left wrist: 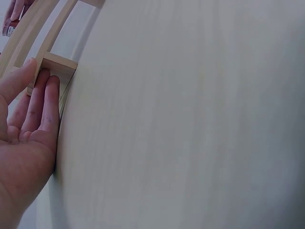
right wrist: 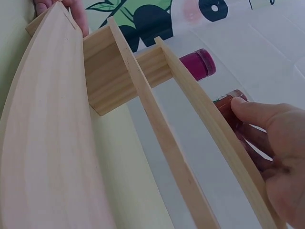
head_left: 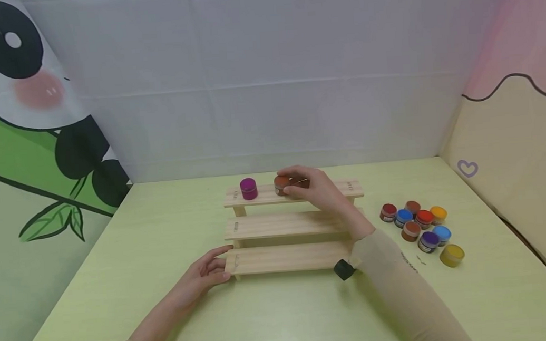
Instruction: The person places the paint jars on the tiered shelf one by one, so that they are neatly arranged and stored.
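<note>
A three-tier wooden step rack (head_left: 288, 257) stands on the table. On its top step, my right hand (head_left: 314, 187) pinches a small brown paint jar (head_left: 281, 186) between thumb and fingers; in the right wrist view the brown jar (right wrist: 228, 107) sits by the top plank's edge. To its left on that step is a magenta paint jar (head_left: 248, 188), apart from the hand. My left hand (head_left: 204, 273) grips the left end of the bottom step. The left wrist view shows the thumb (left wrist: 21, 78) over the plank and the fingers (left wrist: 47, 102) against its underside.
Right of the rack, several paint jars stand in a loose cluster, among them a red jar (head_left: 424, 218), a purple jar (head_left: 428, 241) and a yellow jar (head_left: 452, 255). A pale wall (head_left: 274, 117) closes off the table's back, with printed panels at both sides.
</note>
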`<control>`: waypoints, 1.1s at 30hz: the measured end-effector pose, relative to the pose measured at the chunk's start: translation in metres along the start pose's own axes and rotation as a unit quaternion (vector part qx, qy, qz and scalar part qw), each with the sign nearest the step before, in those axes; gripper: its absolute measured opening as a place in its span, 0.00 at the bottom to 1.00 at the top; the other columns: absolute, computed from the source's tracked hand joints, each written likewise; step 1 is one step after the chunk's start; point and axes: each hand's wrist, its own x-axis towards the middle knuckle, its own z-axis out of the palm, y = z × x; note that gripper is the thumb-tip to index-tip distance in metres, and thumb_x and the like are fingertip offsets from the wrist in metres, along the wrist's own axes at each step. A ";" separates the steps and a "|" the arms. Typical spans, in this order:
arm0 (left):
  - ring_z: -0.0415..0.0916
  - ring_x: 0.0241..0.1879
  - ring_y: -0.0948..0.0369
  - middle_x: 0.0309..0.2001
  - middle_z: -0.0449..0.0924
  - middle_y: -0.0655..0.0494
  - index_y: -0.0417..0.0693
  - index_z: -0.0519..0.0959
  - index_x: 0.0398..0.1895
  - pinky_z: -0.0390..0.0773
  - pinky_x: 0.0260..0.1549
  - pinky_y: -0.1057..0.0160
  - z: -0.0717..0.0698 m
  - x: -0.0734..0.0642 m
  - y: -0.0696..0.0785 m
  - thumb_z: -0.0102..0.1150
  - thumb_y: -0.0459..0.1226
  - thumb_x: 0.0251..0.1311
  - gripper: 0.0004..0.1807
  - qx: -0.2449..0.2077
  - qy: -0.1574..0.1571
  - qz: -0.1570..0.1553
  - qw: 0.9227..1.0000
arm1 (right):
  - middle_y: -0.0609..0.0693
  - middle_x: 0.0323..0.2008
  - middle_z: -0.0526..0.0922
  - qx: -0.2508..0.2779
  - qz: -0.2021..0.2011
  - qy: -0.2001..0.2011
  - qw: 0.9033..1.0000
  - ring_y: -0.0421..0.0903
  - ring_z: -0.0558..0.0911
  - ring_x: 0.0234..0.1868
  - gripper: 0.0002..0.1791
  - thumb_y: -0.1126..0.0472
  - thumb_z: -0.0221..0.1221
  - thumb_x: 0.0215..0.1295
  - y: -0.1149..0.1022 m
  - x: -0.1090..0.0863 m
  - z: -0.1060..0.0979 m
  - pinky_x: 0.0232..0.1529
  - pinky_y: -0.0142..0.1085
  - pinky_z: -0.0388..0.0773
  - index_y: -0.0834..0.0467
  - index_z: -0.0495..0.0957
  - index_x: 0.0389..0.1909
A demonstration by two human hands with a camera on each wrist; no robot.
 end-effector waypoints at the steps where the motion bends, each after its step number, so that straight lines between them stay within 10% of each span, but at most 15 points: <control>1: 0.79 0.51 0.69 0.50 0.81 0.65 0.40 0.50 0.77 0.75 0.52 0.71 0.000 0.000 0.000 0.56 0.34 0.68 0.38 0.000 -0.001 0.001 1.000 | 0.48 0.54 0.82 0.000 -0.001 0.000 1.000 0.47 0.82 0.51 0.22 0.54 0.62 0.68 0.000 0.000 0.000 0.54 0.44 0.80 0.44 0.76 0.62; 33: 0.79 0.51 0.69 0.50 0.81 0.67 0.39 0.51 0.77 0.76 0.52 0.71 0.000 0.000 0.000 0.56 0.34 0.68 0.38 0.000 -0.001 0.007 1.000 | 0.48 0.54 0.82 -0.017 0.003 0.003 1.000 0.47 0.81 0.52 0.27 0.55 0.62 0.68 -0.001 0.000 0.000 0.55 0.43 0.79 0.46 0.72 0.67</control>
